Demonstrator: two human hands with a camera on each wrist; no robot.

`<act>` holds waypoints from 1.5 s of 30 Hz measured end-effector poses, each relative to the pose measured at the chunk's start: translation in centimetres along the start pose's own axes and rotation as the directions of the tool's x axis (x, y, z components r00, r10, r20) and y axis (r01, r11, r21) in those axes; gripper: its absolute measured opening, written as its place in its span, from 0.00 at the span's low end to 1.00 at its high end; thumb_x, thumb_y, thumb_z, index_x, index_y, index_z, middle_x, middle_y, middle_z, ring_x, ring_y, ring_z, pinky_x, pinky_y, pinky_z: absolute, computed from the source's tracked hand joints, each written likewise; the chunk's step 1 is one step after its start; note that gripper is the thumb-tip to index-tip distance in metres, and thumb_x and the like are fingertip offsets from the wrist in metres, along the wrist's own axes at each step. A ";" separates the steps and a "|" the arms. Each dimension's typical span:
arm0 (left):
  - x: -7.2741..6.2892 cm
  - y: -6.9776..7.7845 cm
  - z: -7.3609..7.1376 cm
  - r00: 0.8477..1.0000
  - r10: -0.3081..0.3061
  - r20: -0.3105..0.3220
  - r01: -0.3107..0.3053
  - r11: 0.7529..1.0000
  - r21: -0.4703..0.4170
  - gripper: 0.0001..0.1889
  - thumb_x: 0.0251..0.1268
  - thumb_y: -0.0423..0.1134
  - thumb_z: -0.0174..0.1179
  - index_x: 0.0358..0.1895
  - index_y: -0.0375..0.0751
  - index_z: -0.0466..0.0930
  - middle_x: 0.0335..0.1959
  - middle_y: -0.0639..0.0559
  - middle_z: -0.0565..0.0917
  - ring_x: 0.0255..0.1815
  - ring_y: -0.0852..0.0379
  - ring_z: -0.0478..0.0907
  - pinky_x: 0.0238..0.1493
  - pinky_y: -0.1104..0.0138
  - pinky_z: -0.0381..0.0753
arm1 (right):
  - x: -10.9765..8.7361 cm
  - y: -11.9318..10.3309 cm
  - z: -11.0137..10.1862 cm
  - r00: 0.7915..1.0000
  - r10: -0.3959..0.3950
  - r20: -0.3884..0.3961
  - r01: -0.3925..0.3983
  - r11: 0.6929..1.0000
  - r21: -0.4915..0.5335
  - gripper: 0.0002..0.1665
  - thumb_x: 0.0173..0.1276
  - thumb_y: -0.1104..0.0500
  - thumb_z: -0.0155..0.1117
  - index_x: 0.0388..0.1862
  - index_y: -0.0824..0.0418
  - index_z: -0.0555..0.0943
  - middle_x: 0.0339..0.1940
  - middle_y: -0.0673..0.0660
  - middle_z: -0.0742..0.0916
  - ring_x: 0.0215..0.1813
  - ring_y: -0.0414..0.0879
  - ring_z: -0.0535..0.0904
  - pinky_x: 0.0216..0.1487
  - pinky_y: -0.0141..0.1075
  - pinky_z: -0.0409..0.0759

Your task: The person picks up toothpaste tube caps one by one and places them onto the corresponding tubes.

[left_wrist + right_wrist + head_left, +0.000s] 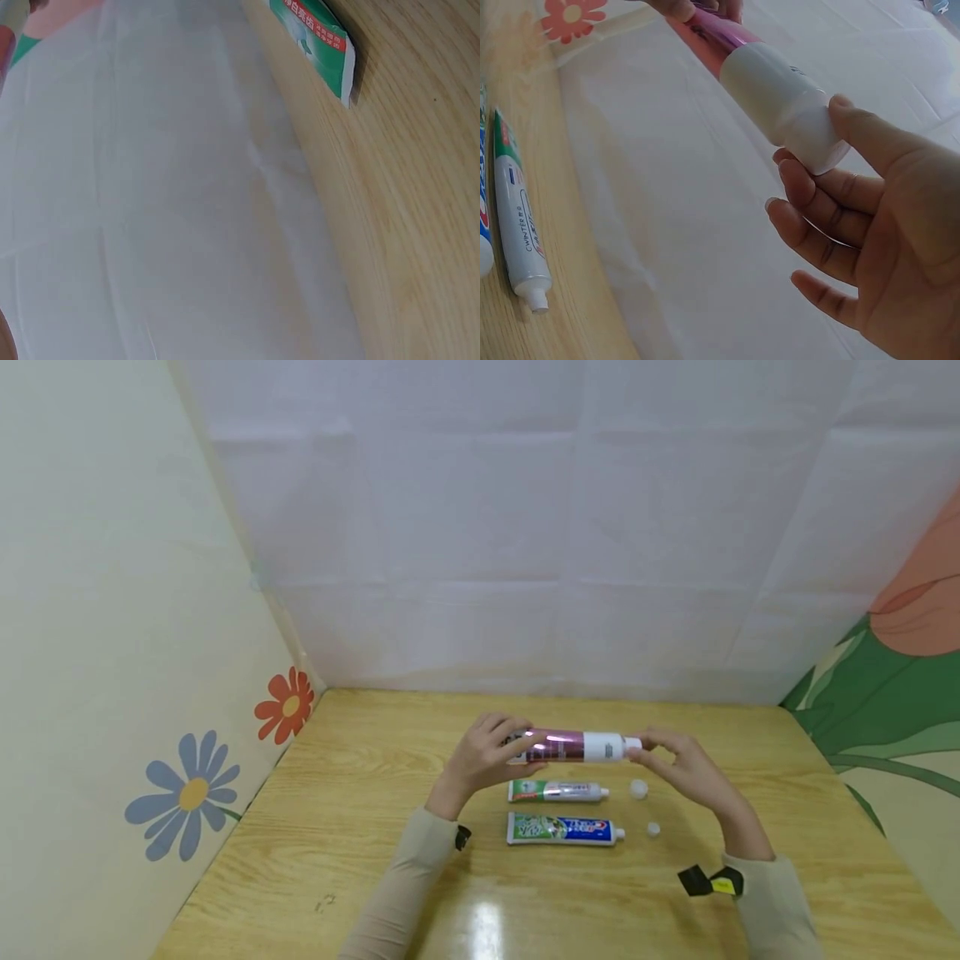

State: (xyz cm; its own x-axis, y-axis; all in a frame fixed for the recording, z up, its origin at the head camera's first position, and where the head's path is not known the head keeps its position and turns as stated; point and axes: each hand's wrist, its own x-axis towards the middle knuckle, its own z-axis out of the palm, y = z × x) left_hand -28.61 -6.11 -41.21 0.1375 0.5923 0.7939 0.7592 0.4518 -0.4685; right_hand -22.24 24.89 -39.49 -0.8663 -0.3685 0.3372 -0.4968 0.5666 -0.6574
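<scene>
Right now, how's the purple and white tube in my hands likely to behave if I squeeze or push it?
The purple and white tube will probably give when squeezed, as its purple part seems to flatten toward the left hand. That part may be slippery, judging by its shine. Pushed, it might rock, since its white section looks round.

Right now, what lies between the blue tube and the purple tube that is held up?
In the head view, the silver tube lies on the table between the blue tube and the held purple tube.
</scene>
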 end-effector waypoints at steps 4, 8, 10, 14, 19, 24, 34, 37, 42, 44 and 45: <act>0.1 0.1 -0.1 1.000 -0.014 0.006 0.014 1.000 -0.014 0.30 0.34 0.58 0.73 0.45 0.48 0.81 0.35 0.53 0.81 0.34 0.59 0.77 0.36 0.71 0.78 | 0.0 -0.2 -0.1 1.000 0.019 0.021 -0.020 1.000 0.020 0.09 0.70 0.59 0.55 0.41 0.60 0.81 0.37 0.53 0.85 0.40 0.45 0.79 0.44 0.44 0.75; 0.1 0.2 0.0 1.000 -0.019 0.008 0.019 1.000 -0.024 0.32 0.33 0.59 0.74 0.46 0.48 0.81 0.35 0.53 0.81 0.33 0.60 0.77 0.35 0.72 0.78 | 0.0 -0.3 0.0 0.999 0.045 0.030 -0.045 0.999 0.025 0.11 0.71 0.58 0.53 0.42 0.60 0.81 0.38 0.55 0.85 0.40 0.48 0.80 0.45 0.50 0.76; 0.0 0.2 0.0 1.000 -0.021 0.007 0.021 0.999 -0.027 0.33 0.33 0.59 0.73 0.47 0.48 0.80 0.35 0.53 0.81 0.32 0.60 0.77 0.35 0.71 0.78 | 0.0 -0.4 0.0 0.998 0.049 0.030 -0.050 0.998 0.032 0.11 0.71 0.57 0.53 0.42 0.60 0.81 0.38 0.55 0.85 0.41 0.48 0.80 0.46 0.52 0.76; 0.0 0.2 -0.2 0.999 -0.027 0.017 0.027 0.999 -0.034 0.33 0.36 0.61 0.71 0.49 0.49 0.79 0.35 0.53 0.81 0.31 0.60 0.77 0.34 0.71 0.79 | 0.0 -0.3 0.0 0.999 0.030 0.018 -0.031 0.999 0.038 0.10 0.71 0.59 0.52 0.40 0.60 0.81 0.36 0.55 0.85 0.39 0.48 0.80 0.44 0.50 0.77; 0.1 0.3 -0.5 0.997 -0.034 0.065 0.036 0.999 -0.021 0.32 0.42 0.61 0.69 0.52 0.50 0.79 0.37 0.54 0.82 0.33 0.60 0.78 0.35 0.71 0.79 | -0.1 -0.3 0.2 1.000 0.006 0.006 -0.006 0.999 0.041 0.09 0.71 0.62 0.52 0.38 0.59 0.81 0.33 0.54 0.84 0.37 0.45 0.80 0.41 0.42 0.76; 0.2 0.4 -0.8 0.995 -0.039 0.090 0.040 0.999 0.000 0.29 0.46 0.59 0.67 0.52 0.51 0.78 0.38 0.54 0.83 0.35 0.60 0.78 0.36 0.70 0.79 | -0.2 -1.6 0.1 1.000 0.031 0.005 -0.031 0.999 0.044 0.11 0.71 0.63 0.51 0.40 0.65 0.81 0.34 0.59 0.85 0.38 0.52 0.80 0.41 0.40 0.77; 0.4 0.4 -0.9 0.998 -0.034 0.060 0.034 0.999 0.006 0.31 0.40 0.58 0.71 0.51 0.51 0.79 0.38 0.53 0.82 0.35 0.59 0.77 0.35 0.70 0.77 | 0.0 -0.2 0.4 0.998 0.056 -0.022 -0.055 0.998 0.041 0.18 0.74 0.57 0.46 0.39 0.64 0.83 0.28 0.57 0.84 0.37 0.48 0.77 0.40 0.40 0.72; 0.5 0.4 -0.9 0.998 -0.036 0.061 0.035 0.999 0.014 0.29 0.43 0.59 0.69 0.51 0.51 0.79 0.39 0.54 0.82 0.36 0.58 0.76 0.35 0.69 0.76 | 0.1 -0.3 0.4 0.998 0.051 -0.029 -0.050 0.998 0.040 0.19 0.75 0.56 0.45 0.35 0.63 0.82 0.27 0.56 0.84 0.36 0.44 0.76 0.39 0.38 0.70; 0.6 0.5 -1.0 0.998 -0.031 0.053 0.030 0.999 0.015 0.28 0.45 0.59 0.68 0.51 0.51 0.79 0.39 0.54 0.82 0.36 0.58 0.76 0.36 0.69 0.76 | 0.1 -0.4 0.4 0.999 0.049 -0.019 -0.047 0.997 0.066 0.21 0.76 0.57 0.42 0.34 0.62 0.82 0.22 0.52 0.83 0.33 0.41 0.75 0.39 0.39 0.69; 0.7 0.6 -1.0 0.998 -0.028 0.049 0.028 1.000 0.010 0.28 0.45 0.59 0.68 0.51 0.51 0.79 0.39 0.54 0.82 0.37 0.58 0.76 0.37 0.69 0.76 | 0.0 -0.4 0.4 0.999 0.052 -0.011 -0.051 0.995 0.081 0.21 0.76 0.57 0.41 0.35 0.63 0.82 0.20 0.52 0.82 0.31 0.41 0.75 0.38 0.37 0.70; 0.7 0.6 -1.0 0.999 -0.027 0.047 0.027 1.000 0.009 0.28 0.45 0.59 0.68 0.51 0.51 0.79 0.39 0.54 0.82 0.37 0.58 0.76 0.37 0.69 0.76 | 0.0 -0.4 0.3 0.999 0.052 -0.006 -0.051 0.995 0.088 0.22 0.76 0.57 0.41 0.34 0.64 0.82 0.20 0.53 0.82 0.30 0.41 0.74 0.37 0.36 0.70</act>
State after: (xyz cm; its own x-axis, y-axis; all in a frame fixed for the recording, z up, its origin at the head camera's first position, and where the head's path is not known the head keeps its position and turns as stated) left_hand -27.44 -6.13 -40.55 0.0867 0.6108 0.7870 0.7566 0.4735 -0.4509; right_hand -22.06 24.40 -39.45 -0.8912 -0.3339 0.3069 -0.4455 0.5173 -0.7307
